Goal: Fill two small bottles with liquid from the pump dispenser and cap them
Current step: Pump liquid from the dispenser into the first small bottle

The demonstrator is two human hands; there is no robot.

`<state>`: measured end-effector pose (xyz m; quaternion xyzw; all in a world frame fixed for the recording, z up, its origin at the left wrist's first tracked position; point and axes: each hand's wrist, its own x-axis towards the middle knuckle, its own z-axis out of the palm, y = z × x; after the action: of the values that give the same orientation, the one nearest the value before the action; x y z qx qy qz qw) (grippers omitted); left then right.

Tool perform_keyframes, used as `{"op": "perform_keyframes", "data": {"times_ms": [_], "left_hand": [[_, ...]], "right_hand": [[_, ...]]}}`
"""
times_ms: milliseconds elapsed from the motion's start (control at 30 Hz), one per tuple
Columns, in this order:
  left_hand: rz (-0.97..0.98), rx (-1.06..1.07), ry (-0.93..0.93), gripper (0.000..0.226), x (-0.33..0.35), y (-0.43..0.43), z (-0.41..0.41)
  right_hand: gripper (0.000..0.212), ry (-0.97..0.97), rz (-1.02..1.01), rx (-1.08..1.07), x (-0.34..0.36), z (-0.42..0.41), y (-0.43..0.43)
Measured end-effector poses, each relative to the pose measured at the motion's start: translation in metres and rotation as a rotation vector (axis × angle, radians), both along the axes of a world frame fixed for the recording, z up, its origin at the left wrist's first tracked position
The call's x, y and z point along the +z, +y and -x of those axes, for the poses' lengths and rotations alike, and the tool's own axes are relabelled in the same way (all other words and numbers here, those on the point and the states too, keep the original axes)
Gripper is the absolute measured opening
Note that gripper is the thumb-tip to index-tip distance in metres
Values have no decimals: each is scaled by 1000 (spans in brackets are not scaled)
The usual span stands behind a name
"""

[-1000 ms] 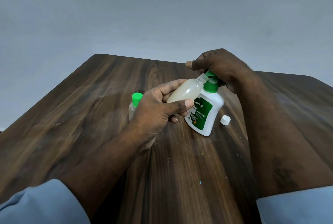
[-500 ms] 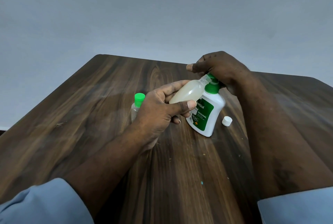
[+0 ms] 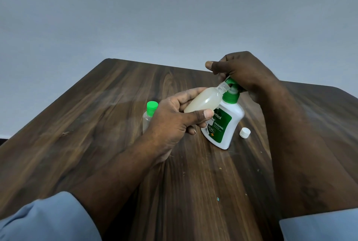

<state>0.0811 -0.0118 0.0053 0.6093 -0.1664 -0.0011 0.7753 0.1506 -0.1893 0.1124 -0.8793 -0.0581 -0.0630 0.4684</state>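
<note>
The right hand (image 3: 246, 72) has risen slightly. Over the bench (image 3: 96, 124), it curls round the head of the tilted pump dispenser (image 3: 226, 124). The left hand (image 3: 174, 122) grips the open small bottle (image 3: 203, 101), its neck at the nozzle. Left of them stands the capped bottle (image 3: 149, 116); the white cap (image 3: 244, 132) lies right.

The dispenser (image 3: 222, 126), white with a green label and a green pump (image 3: 231, 96), stands near the table's (image 3: 96, 124) middle, toward the far edge. The open bottle (image 3: 203, 101) of cloudy pale liquid (nearly full) is held slanted in the left hand (image 3: 174, 122), mouth at the pump's spout. The clear bottle (image 3: 146, 120) with a green cap (image 3: 152, 106) stands upright to the left. A white cap (image 3: 244, 132) lies just right of the dispenser.
</note>
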Motion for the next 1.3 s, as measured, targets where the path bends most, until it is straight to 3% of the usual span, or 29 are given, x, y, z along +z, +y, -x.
{"op": "perform_keyframes", "data": {"times_ms": [167, 333, 767, 1300], "left_hand": [[3, -1, 1, 54, 0, 0, 1], [-4, -2, -3, 60, 2, 0, 2], [10, 3, -3, 58, 3, 0, 1], [12, 3, 5, 55, 1, 0, 0]], "right_hand": [[37, -23, 1, -19, -1, -1, -3], [56, -66, -19, -49, 1, -1, -5], [28, 75, -31, -7, 1, 1, -2], [34, 105, 0, -5, -1, 0, 0]]}}
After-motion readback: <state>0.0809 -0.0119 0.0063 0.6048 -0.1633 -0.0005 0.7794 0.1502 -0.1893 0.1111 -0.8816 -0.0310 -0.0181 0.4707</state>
